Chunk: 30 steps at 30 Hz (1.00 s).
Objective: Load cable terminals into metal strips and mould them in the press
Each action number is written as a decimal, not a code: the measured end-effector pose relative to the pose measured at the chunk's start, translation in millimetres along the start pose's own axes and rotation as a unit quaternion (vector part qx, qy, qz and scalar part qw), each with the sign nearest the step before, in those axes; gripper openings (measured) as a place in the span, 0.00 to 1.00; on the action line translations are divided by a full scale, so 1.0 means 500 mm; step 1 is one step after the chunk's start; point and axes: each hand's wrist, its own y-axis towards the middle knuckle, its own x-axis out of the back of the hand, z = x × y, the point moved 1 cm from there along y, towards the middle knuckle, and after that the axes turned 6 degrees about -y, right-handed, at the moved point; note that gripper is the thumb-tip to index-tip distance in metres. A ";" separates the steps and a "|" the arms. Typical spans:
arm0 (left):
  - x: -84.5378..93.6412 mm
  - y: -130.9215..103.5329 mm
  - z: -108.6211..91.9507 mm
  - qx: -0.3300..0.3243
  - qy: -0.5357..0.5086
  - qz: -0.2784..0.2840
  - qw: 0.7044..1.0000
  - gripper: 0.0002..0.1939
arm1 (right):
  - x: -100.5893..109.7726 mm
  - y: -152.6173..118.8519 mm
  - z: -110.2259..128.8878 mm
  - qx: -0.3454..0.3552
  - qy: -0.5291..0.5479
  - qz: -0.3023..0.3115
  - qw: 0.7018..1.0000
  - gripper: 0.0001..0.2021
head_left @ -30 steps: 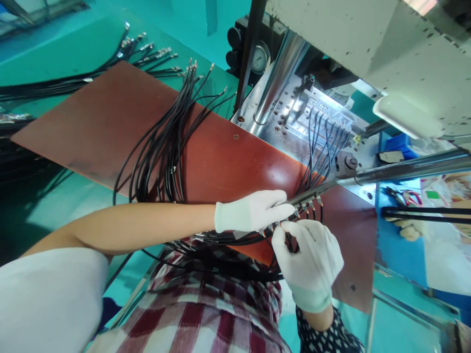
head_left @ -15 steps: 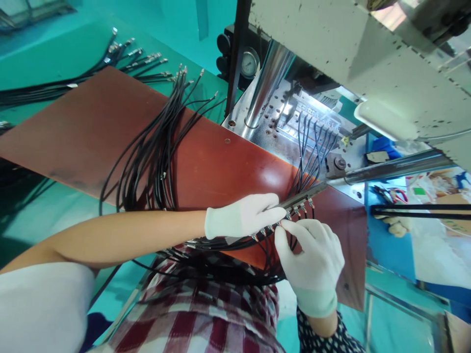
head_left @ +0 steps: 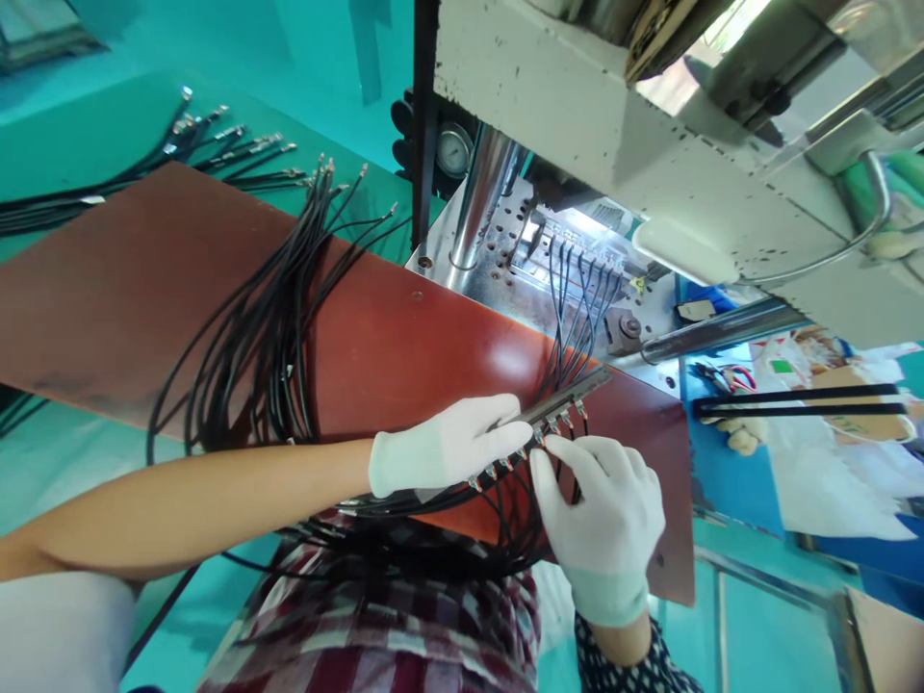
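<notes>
My left hand (head_left: 462, 445), in a white glove, is closed on a long grey metal bar (head_left: 570, 393). Along the bar's near edge sits a row of small metal cable terminals (head_left: 491, 471), with black cables hanging below. My right hand (head_left: 603, 515), also gloved, has thumb and forefinger pinched at one terminal in the middle of the row, just beside the left fingertips. That terminal is partly covered by the fingers. Past the bar's far side, several black cables (head_left: 574, 327) run up into the lit metal fixture (head_left: 541, 274) of a press.
A reddish-brown board (head_left: 404, 356) spans the work area, with a bundle of black cables (head_left: 278, 346) across it. More cables (head_left: 217, 159) lie behind at the left. The press's steel columns (head_left: 480, 197) stand ahead; pliers (head_left: 726, 377) lie on the blue surface at the right.
The view has swung, so the surroundings sit further left. My right fingertips have moved slightly rightward along the terminal row relative to my left hand, which still holds the bar.
</notes>
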 end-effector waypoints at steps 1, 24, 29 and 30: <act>0.000 0.001 0.000 0.005 0.000 -0.003 1.000 0.19 | -0.002 0.003 0.004 -0.002 -0.005 0.002 1.000 0.02; 0.000 -0.004 -0.002 0.024 0.023 -0.002 0.999 0.20 | 0.001 0.011 -0.010 -0.027 -0.031 -0.029 0.999 0.02; 0.001 -0.006 -0.011 0.015 0.040 0.001 0.999 0.19 | -0.011 0.026 0.003 -0.038 -0.019 -0.049 0.998 0.05; 0.002 -0.006 -0.013 0.014 0.042 0.002 0.999 0.19 | -0.012 0.027 0.003 -0.036 -0.017 -0.053 0.998 0.05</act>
